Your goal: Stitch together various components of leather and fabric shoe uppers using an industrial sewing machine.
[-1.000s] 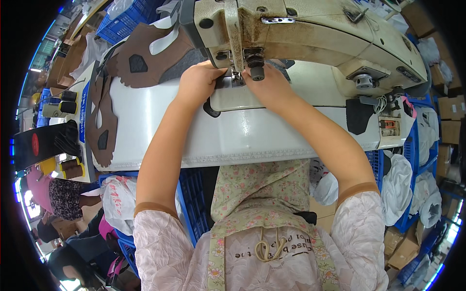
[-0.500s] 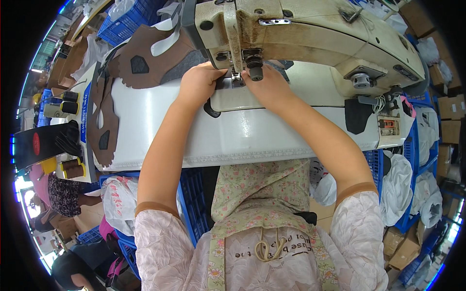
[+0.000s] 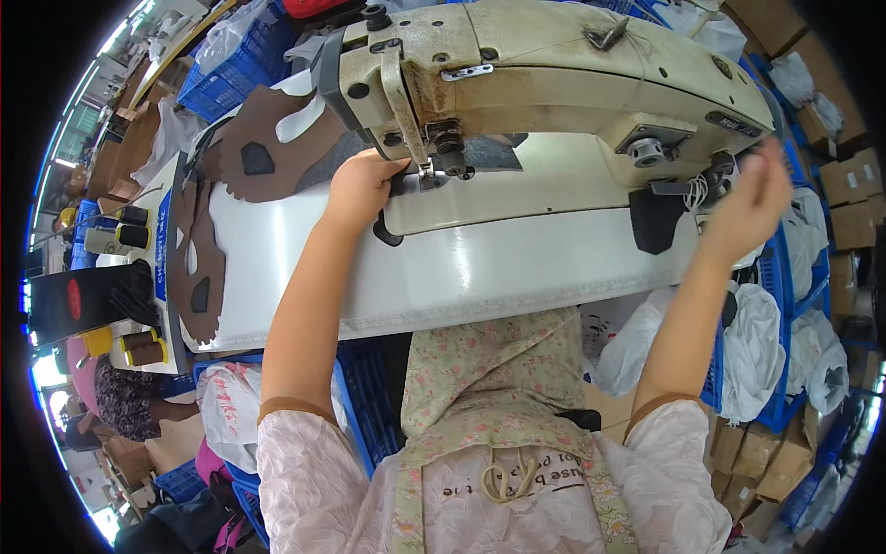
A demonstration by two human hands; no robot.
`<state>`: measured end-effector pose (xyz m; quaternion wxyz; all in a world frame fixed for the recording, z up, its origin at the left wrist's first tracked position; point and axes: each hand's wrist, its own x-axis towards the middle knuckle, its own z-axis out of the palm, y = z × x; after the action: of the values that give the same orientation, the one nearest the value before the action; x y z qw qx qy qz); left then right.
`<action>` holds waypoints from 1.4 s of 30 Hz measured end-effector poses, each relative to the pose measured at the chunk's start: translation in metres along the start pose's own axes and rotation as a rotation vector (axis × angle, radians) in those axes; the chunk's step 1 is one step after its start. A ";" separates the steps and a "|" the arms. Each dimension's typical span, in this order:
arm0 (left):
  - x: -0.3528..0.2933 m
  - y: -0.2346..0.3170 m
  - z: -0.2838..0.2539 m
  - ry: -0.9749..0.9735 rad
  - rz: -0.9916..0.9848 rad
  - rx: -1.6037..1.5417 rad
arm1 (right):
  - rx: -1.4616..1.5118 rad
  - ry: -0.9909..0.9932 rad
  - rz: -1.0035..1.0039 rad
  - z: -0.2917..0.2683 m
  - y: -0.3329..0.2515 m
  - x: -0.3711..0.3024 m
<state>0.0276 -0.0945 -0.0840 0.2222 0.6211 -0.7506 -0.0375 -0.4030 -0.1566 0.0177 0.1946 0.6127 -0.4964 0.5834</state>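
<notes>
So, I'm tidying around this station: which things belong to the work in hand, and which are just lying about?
Work in hand, apparently:
sewing machine
dark grey material behind its presser foot
brown cut panels with dark patches

Just lying about, apparently:
blue plastic crate, upper left
white plastic bags
cardboard boxes, right

top (image 3: 351, 531): whitish-pink, crinkled lace-look fabric
sleeves (image 3: 309, 466): short, same fabric, ending near elbows
cuffs (image 3: 297, 407): plain brown bands
apron (image 3: 494, 369): pale green, small pink flowers
straps (image 3: 409, 503): floral too (daisy-like blooms, bigger)
cord (image 3: 506, 482): beige, looped at chest
chest print (image 3: 558, 464): dark lettering
hands (image 3: 360, 191): bare
</notes>
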 end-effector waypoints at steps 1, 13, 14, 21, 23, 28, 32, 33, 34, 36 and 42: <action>0.002 0.003 -0.002 0.006 0.009 -0.005 | -0.009 0.130 0.181 0.002 0.046 0.013; 0.006 0.007 -0.001 -0.010 -0.001 -0.029 | -0.170 -0.328 0.419 0.027 0.221 0.084; 0.005 0.010 -0.003 -0.015 -0.035 -0.041 | -0.210 -0.378 0.376 0.030 0.217 0.095; 0.010 0.006 0.005 -0.005 -0.067 -0.109 | -0.302 -0.620 0.258 0.039 0.239 0.143; 0.011 0.010 0.006 -0.006 -0.031 -0.079 | -0.035 -0.528 0.394 0.030 0.228 0.129; 0.012 0.003 0.005 -0.088 -0.089 0.104 | 0.247 -0.209 0.357 -0.032 0.231 0.049; 0.002 -0.025 0.009 -0.081 -0.083 0.066 | -0.217 -0.899 0.204 -0.064 0.205 -0.021; 0.004 -0.026 0.010 -0.068 -0.110 0.027 | -0.229 -0.893 0.210 -0.072 0.209 -0.028; 0.008 -0.027 0.013 -0.069 -0.102 0.025 | -0.177 -0.946 0.115 -0.077 0.211 -0.035; 0.007 -0.028 0.014 -0.043 -0.062 0.050 | -0.104 -1.003 0.017 -0.077 0.215 -0.043; 0.007 -0.009 0.004 -0.051 -0.043 0.061 | -0.011 -1.000 0.078 -0.078 0.215 -0.043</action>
<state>0.0334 -0.1039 -0.0884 0.1828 0.6424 -0.7434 -0.0351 -0.6160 -0.1692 -0.0753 -0.0860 0.7972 -0.5546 0.2225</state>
